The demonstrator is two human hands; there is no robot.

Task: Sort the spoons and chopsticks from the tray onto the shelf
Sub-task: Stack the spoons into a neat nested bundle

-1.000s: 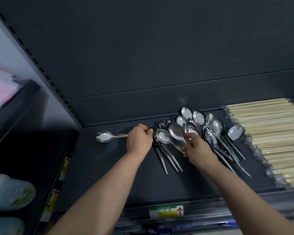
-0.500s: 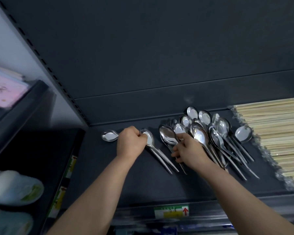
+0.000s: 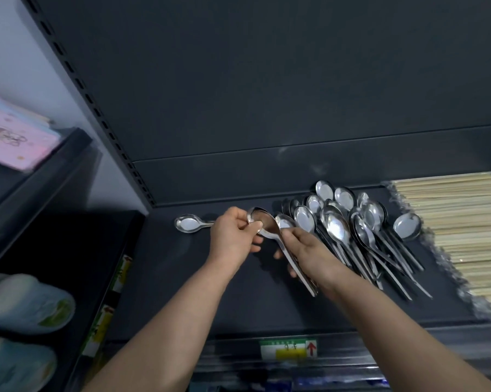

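Several steel spoons (image 3: 349, 224) lie fanned out on the dark shelf (image 3: 182, 292), bowls toward the back wall. One single spoon (image 3: 188, 223) lies apart at the left, its handle hidden behind my left hand (image 3: 234, 239). That hand pinches the bowls of a small stack of spoons (image 3: 267, 227). My right hand (image 3: 306, 250) grips the same stack by its handles, which stick out below my wrist. Wrapped wooden chopsticks (image 3: 462, 227) fill the right part of the shelf. No tray is in view.
A slotted upright (image 3: 97, 114) bounds the shelf bay on the left. Beyond it, a neighbouring shelf holds a pink package (image 3: 15, 140) and pale slippers (image 3: 26, 304) lower down. A green-yellow price label (image 3: 288, 349) sits on the shelf's front edge.
Both hands have come together on one stack of spoons and raised it off the shelf, left of the pile. The lone spoon at the left has stayed put.
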